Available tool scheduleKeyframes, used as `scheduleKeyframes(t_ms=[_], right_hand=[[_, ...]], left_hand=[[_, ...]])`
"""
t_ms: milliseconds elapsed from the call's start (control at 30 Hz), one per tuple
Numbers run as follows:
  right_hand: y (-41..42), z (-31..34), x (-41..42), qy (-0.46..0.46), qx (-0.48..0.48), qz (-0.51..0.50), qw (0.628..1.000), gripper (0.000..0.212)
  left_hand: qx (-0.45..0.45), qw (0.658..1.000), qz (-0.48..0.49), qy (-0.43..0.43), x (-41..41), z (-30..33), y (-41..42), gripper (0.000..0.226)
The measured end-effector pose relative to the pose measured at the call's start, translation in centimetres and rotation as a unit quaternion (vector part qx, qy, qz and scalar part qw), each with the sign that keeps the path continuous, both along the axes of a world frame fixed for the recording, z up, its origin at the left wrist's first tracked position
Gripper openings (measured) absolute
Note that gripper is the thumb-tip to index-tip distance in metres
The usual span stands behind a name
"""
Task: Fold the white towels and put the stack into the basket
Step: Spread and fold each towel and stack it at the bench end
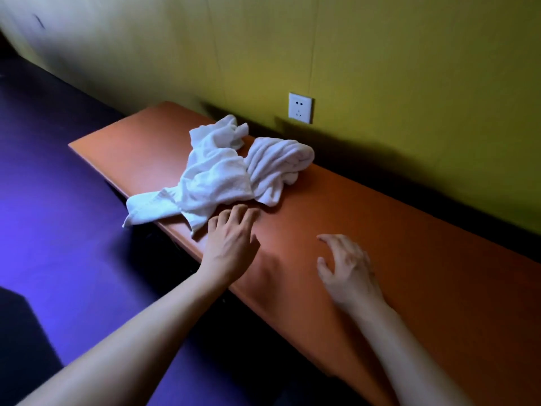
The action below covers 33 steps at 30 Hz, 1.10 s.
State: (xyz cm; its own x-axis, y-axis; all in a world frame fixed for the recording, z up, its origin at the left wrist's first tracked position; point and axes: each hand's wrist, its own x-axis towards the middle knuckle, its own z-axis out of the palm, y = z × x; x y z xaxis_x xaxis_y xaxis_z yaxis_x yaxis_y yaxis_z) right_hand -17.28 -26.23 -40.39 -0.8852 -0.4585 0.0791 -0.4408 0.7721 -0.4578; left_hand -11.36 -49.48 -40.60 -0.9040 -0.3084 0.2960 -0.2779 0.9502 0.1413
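Two crumpled white terry towels (pixel 222 171) lie heaped on the long orange worktop (pixel 380 230) below a white wall socket (pixel 300 108), one corner drooping over the front edge, the open left hand (pixel 231 238) fingertips touching the nearer towel, the right hand (pixel 345 268) blurred, fingers spread and empty.

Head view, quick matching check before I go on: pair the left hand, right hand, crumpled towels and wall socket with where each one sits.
Things:
1. left hand
2. right hand
3. crumpled towels
4. wall socket

Places:
A. on the yellow wall, above the orange table
B. fingertips at the near edge of the towels
C. piled on the table, one end hanging over its front edge
D. over bare table, apart from the towels

Pairs: 1-B, 2-D, 3-C, 4-A
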Motion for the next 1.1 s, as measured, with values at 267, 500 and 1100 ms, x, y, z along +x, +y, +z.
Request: scheduleKeyframes(t_ms=[267, 500, 1100], right_hand=[[-1.6, -1.8, -0.8, -0.025, 0.022, 0.029, 0.999, 0.050], [0.3, -1.2, -0.7, -0.028, 0.021, 0.018, 0.999, 0.050], [4.5, 8.0, 9.2, -0.123, -0.158, 0.076, 0.977, 0.050]], left_hand=[[-0.031, 0.980, 0.178, -0.087, -4.1, -0.7, -11.5, 0.092], [0.090, 0.990, 0.092, -0.059, -3.0, 0.5, -12.5, 0.015], [0.260, 0.955, -0.086, 0.113, 5.6, 14.1, 8.3, 0.045]])
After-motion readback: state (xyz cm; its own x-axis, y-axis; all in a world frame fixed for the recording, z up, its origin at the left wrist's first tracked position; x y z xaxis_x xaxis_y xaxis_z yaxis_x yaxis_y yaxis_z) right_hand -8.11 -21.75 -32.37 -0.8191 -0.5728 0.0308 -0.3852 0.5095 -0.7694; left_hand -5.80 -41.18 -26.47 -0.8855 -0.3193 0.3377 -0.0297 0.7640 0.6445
